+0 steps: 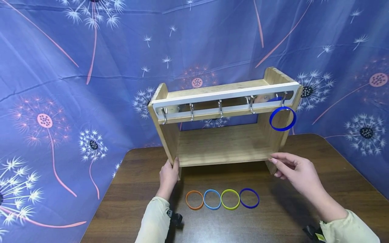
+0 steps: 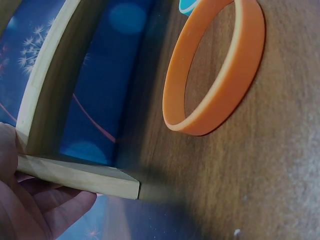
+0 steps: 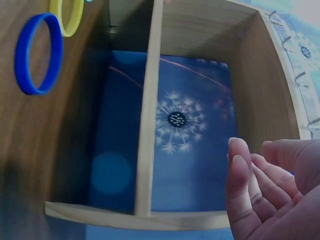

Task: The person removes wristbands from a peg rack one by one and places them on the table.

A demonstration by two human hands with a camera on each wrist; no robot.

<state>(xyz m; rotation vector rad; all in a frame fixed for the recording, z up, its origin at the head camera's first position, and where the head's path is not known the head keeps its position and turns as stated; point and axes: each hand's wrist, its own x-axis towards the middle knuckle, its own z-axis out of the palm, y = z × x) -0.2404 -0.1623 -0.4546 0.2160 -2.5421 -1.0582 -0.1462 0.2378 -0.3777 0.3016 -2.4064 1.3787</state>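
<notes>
A wooden shelf (image 1: pixel 225 141) stands on the table with a row of metal hooks along its white front rail (image 1: pixel 225 96). From the rightmost hook hangs a blue wristband (image 1: pixel 282 130). My left hand (image 1: pixel 169 175) grips the shelf's left side panel near the bottom, thumb at the front edge and fingers on the outer side. Near the lower right panel is my right hand (image 1: pixel 299 172); its fingers are loosely bent, with nothing between thumb and fingers in the right wrist view (image 3: pixel 270 195). Whether a fingertip touches the panel is unclear.
In front of the shelf lie an orange wristband (image 1: pixel 194 208), a light blue wristband (image 1: pixel 212 208), a yellow-green wristband (image 1: pixel 230 208) and a dark blue wristband (image 1: pixel 249 207), side by side on the brown table (image 1: pixel 127 209). A patterned blue cloth (image 1: pixel 115 67) hangs behind.
</notes>
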